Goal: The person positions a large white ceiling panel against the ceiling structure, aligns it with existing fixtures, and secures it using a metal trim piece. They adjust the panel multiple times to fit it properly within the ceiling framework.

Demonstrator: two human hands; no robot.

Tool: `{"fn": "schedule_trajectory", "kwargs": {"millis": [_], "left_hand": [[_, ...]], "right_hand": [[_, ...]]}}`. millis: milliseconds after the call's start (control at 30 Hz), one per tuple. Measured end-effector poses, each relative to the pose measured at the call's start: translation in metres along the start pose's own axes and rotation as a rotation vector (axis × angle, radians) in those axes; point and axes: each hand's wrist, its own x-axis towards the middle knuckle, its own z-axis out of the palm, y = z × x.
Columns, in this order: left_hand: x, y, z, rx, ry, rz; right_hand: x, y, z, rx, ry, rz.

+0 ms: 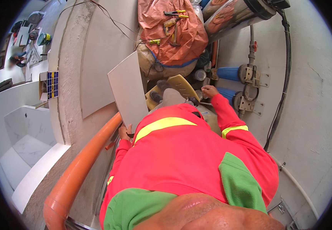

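Observation:
My left hand (125,132) is low on the left, its fingers closed at the bottom edge of a pale rectangular panel (127,90). The panel stands tilted beside my legs; its far side is hidden. A short dark strip shows by that hand, too small to name. On the other side, my right hand (209,91) is raised with its fingers curled in. Whatever it may hold cannot be made out. It is just left of a blue filter housing (227,95), apparently apart from it. My shoes (156,96) are on a yellow slotted plastic piece (179,86).
Orange sheeting (173,30) ahead bears pliers (175,13), a drill (169,26) and a hammer (175,38). Clear cylinders (227,19) and another blue housing (228,73) are at right. An orange pipe (85,165) runs along the left. Beyond the wall is another person (18,60).

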Motion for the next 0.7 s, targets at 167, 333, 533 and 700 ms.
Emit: {"fn": "schedule_trajectory", "kwargs": {"millis": [167, 333, 533, 700], "left_hand": [[0.009, -0.004, -0.001, -0.070, 0.002, 0.004], [0.005, -0.010, 0.005, -0.103, 0.061, 0.075], [0.003, -0.024, 0.019, -0.070, 0.001, -0.045], [0.008, -0.036, 0.037, -0.111, 0.002, -0.043]], "right_hand": [[-0.001, 0.009, -0.013, 0.067, 0.035, 0.123], [0.010, 0.008, -0.013, 0.034, 0.040, 0.177], [0.023, -0.020, -0.005, 0.058, -0.005, 0.079], [0.020, -0.050, -0.006, 0.117, 0.024, 0.064]]}}
